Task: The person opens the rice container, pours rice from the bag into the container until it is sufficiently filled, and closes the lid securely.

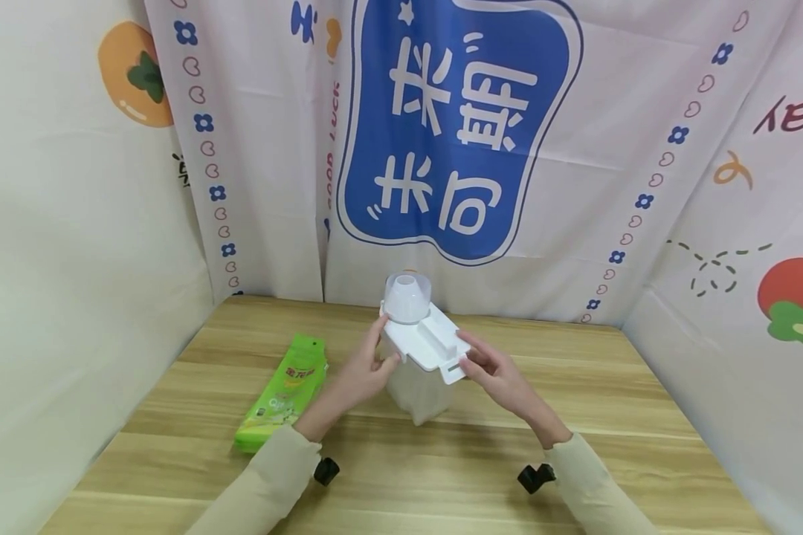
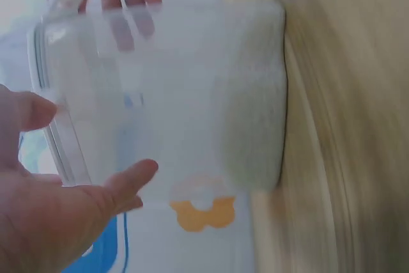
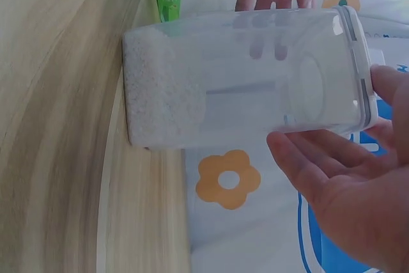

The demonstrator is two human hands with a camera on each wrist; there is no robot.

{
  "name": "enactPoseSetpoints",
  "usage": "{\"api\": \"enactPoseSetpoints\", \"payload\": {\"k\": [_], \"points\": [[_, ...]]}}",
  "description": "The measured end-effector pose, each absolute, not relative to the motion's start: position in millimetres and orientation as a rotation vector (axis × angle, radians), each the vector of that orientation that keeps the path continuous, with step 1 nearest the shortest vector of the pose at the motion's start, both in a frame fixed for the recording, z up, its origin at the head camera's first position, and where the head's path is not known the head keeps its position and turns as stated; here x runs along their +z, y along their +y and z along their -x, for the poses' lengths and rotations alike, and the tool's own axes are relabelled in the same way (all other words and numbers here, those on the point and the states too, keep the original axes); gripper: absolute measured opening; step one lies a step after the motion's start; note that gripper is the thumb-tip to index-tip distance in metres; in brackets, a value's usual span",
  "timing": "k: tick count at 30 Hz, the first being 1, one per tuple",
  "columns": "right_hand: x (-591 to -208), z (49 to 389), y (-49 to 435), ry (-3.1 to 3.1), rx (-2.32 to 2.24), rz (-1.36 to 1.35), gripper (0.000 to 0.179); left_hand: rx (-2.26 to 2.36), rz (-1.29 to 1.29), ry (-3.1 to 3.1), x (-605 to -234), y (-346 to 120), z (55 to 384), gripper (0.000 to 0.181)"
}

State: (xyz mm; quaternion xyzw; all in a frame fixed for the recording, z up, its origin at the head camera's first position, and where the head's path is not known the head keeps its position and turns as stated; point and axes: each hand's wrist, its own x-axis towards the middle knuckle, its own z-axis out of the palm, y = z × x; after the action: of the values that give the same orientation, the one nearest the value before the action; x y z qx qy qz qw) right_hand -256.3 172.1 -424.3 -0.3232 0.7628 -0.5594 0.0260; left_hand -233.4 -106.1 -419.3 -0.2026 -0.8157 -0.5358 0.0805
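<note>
A clear plastic storage container (image 3: 243,81) with pale, rice-like grains at its bottom stands on the wooden table. Its white lid (image 1: 424,340) carries a translucent cup (image 1: 407,299) and a raised handle; the lid looks seated on the rim. My left hand (image 1: 364,364) holds the left side, thumb at the lid's edge and fingers along the upper wall. On the right side, my right hand (image 1: 498,375) holds the container the same way, near the lid's slotted front tab (image 1: 453,371). Left of the left hand lies a flat green packet (image 1: 288,394).
The wooden table (image 1: 575,386) ends at a printed cloth curtain (image 1: 274,186) behind the container. Cloth walls stand on both sides. Small black devices (image 1: 326,471) sit at the wrists, beside the light sleeves (image 1: 261,483).
</note>
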Motion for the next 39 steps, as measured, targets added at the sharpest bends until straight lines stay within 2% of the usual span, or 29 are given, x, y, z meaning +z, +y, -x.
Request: {"api": "enactPoseSetpoints", "payload": {"k": [5,11,15,39], "points": [[-425.8,260.3,176.2,2.253,-1.723,1.051,0.056,-1.484,0.6,-2.48,-419.7,-91.5,221.5,0.085],[-428.1,262.3,181.8,2.238,-1.703,1.041,0.06,-1.461,0.409,-2.596,-420.2,-71.0,215.4,0.107],[-428.9,263.6,183.8,2.271,-1.691,1.025,0.06,-1.47,0.346,-2.601,-421.0,-62.0,214.0,0.113],[-424.9,274.6,188.4,2.293,-1.677,1.004,0.06,-1.165,0.245,-2.532,-423.0,-47.7,217.2,0.099]]}}
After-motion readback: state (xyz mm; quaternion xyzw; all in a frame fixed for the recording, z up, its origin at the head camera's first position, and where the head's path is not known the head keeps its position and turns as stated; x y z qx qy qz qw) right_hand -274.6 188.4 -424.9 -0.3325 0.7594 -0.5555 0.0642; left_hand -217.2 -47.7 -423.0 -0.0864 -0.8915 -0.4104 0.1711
